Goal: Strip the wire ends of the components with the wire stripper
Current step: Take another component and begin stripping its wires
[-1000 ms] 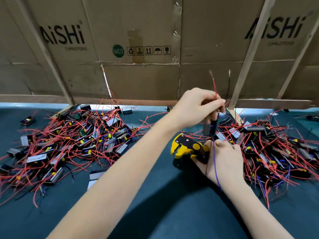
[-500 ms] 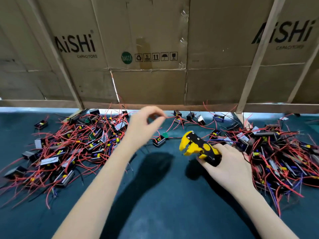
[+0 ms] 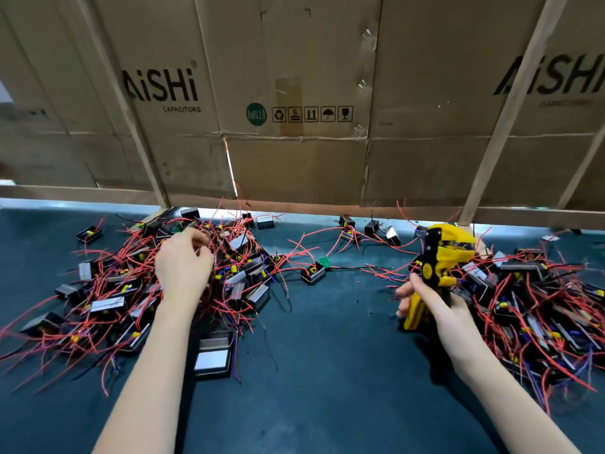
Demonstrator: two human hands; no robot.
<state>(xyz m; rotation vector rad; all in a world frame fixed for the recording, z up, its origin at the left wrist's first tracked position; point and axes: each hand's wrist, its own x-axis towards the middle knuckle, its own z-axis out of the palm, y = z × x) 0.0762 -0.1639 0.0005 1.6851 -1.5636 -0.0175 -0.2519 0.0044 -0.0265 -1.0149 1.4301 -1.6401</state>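
My right hand (image 3: 437, 311) grips the handles of the yellow and black wire stripper (image 3: 440, 257), which stands upright with its jaws up, just left of the right-hand pile of components (image 3: 540, 309). My left hand (image 3: 183, 267) is sunk in the left-hand pile of components (image 3: 108, 299), small black boxes with red wires. Its fingers curl down among the wires, and what they hold, if anything, is hidden. One component (image 3: 312, 274) with a small green board lies alone between the two piles.
The work surface is a dark teal mat (image 3: 327, 388). A cardboard wall (image 3: 294, 93) on a wooden frame stands right behind the piles. A few loose components (image 3: 348, 229) lie at the back edge, and a larger black box (image 3: 212, 358) sits beside my left forearm.
My left hand let go of a component in the middle and moved left into the left pile. My right hand swung the wire stripper from lying sideways to upright and moved right.
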